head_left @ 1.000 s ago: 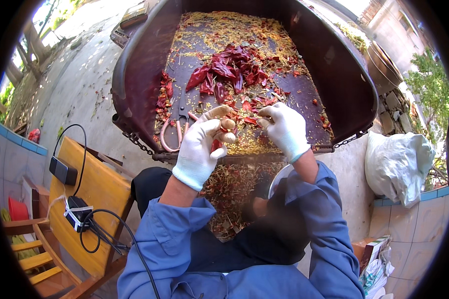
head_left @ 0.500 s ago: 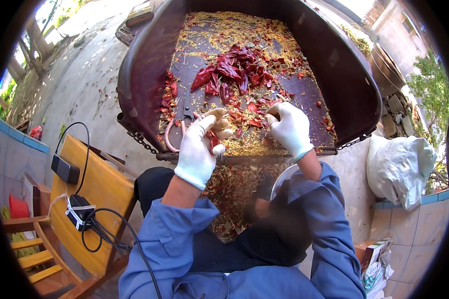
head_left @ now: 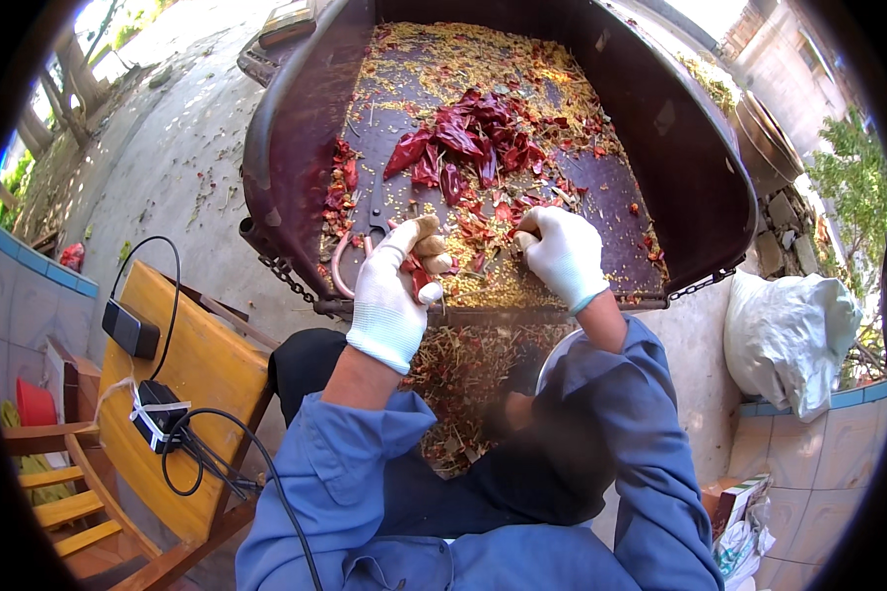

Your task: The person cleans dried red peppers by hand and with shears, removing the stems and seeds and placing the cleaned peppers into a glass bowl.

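From here I see side walls flanking the cart bed (head_left: 291, 163), with thinly strewn room right of my right hand (head_left: 567, 251), its fingertips pressed together, contents untellable. My left hand (head_left: 389, 286), near the front edge, curls around one red pepper piece (head_left: 420, 276). Beyond one pair of scissors (head_left: 377, 220) lies one pile of wrinkled, glossy dark-red peppers (head_left: 460, 138).

My bare forearms (head_left: 363, 380) extend away from rolled blue cloth sleeves (head_left: 360, 443). On the left, my white-knit-gloved left hand (head_left: 389, 291) curls inward, its tan fingertips (head_left: 437, 264) bent; apart on the right, my white-knit-gloved right hand (head_left: 567, 254) shows its back, thumb drawn against forefinger.
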Motion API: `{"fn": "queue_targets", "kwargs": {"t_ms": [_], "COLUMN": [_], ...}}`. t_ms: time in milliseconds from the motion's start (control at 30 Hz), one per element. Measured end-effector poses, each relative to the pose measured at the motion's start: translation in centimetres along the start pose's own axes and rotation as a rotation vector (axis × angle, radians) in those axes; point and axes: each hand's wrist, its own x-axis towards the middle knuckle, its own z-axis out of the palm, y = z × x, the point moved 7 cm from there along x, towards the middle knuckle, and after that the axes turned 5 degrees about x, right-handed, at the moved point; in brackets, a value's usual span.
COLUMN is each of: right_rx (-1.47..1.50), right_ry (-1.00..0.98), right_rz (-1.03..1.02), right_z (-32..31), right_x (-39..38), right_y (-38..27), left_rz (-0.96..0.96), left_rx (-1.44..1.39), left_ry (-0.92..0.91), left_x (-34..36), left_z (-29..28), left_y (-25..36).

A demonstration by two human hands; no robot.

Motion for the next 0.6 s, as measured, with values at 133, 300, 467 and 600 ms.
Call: {"fn": "queue_targets", "kwargs": {"t_ms": [133, 300, 467, 600], "right_rx": [0.473, 0.802, 0.568, 0.133], "right_ry": [-0.120, -0.295, -0.067, 0.047], "right_rz": [0.221, 0.074, 0.082, -0.073], "right_z": [-1.0, -1.1, -2.2, 0.4], "right_x": [0.1, -1.4, 2.2, 3.6], "right_y": [-0.1, -5.6, -3.6, -2.1], "left_rz": [-0.031, -0.144, -0.157, -0.113], "left_rx": [0.062, 0.008, -0.167, -0.197], "left_ry": [0.045, -0.050, -0.144, -0.159], "left_x": [0.0, 0.6, 0.4, 0.5], "left_z": [0.1, 0.8, 0.5, 0.6], "left_y": [-0.9, -3.0, -2.3, -1.7]}}
